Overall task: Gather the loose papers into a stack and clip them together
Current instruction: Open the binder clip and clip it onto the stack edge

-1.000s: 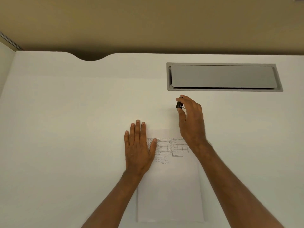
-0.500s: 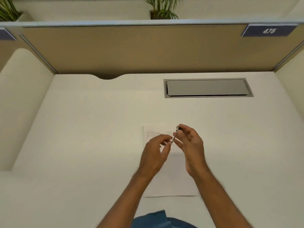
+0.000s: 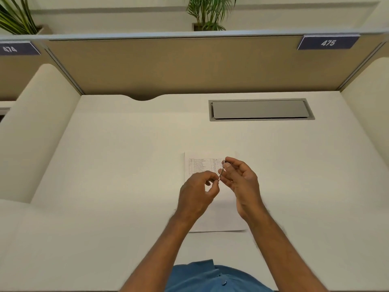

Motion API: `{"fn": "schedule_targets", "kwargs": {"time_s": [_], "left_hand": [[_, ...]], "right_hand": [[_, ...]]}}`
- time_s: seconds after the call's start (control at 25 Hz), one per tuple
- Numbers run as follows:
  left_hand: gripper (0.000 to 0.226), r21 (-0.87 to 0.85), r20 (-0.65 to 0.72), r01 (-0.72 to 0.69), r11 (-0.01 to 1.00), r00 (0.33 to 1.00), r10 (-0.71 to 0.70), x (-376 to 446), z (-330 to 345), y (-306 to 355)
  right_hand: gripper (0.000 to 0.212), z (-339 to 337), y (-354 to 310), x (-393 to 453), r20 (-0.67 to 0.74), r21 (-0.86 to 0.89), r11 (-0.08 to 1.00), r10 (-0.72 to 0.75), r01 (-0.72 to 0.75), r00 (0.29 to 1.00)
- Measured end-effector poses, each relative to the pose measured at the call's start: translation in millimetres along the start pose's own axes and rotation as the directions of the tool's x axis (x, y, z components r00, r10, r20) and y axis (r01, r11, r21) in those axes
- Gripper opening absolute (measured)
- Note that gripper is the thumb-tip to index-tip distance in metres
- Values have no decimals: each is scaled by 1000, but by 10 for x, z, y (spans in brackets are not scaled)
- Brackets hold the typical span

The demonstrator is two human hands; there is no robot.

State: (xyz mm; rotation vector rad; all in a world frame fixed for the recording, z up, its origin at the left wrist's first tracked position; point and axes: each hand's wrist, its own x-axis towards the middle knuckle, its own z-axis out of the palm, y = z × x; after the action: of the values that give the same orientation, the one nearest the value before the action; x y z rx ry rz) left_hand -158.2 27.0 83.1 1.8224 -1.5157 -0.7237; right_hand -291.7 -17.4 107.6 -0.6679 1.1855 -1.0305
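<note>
A stack of white papers (image 3: 197, 165), with a printed table on the top sheet, lies flat in the middle of the white desk (image 3: 126, 157). Both hands hover just above it. My right hand (image 3: 242, 182) pinches the black body of a small binder clip (image 3: 221, 173) between thumb and forefinger. My left hand (image 3: 199, 192) holds the tip of the clip's metal wire handle. The clip is off the papers, tilted between the two hands. My forearms hide the lower middle of the stack.
A grey cable hatch (image 3: 261, 109) is set into the desk at the back right. A tan partition (image 3: 189, 66) closes the back, and cream side walls stand left and right. Potted plants (image 3: 207, 13) sit behind the partition.
A second ago my left hand lay flat on the papers and my right picked up the clip near the hatch. Both hands now hold the clip above the stack; the view has pulled back.
</note>
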Motion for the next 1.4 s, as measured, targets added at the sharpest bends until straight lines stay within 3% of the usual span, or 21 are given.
{"fn": "schedule_targets", "kwargs": {"time_s": [0.4,0.64,0.84,1.0,1.2,1.4], "left_hand": [[8,39,-116,-96,995,988,100,-18,-118,67],[11,-134,-159,-93,987,985,71,206,-298,140],[20,-231,-96,-85,969,993,64,228,-262,200],[36,-283,68,-118,952,987,143,192,-288,164],[15,-347,123,8,938,992,37,194,-308,120],[15,-528,146,188,828,981,-129,183,-320,104]], "right_hand": [[24,-130,-142,-54,44,8,997,72,-72,996],[24,-115,-162,-120,140,-21,991,132,-131,981],[25,-89,-157,-155,247,-74,987,160,-146,956],[31,-121,-201,-110,248,-78,985,169,-154,954],[37,-99,-193,-114,189,-327,943,126,-58,974],[23,-94,-219,-131,186,-362,925,-48,113,981]]}}
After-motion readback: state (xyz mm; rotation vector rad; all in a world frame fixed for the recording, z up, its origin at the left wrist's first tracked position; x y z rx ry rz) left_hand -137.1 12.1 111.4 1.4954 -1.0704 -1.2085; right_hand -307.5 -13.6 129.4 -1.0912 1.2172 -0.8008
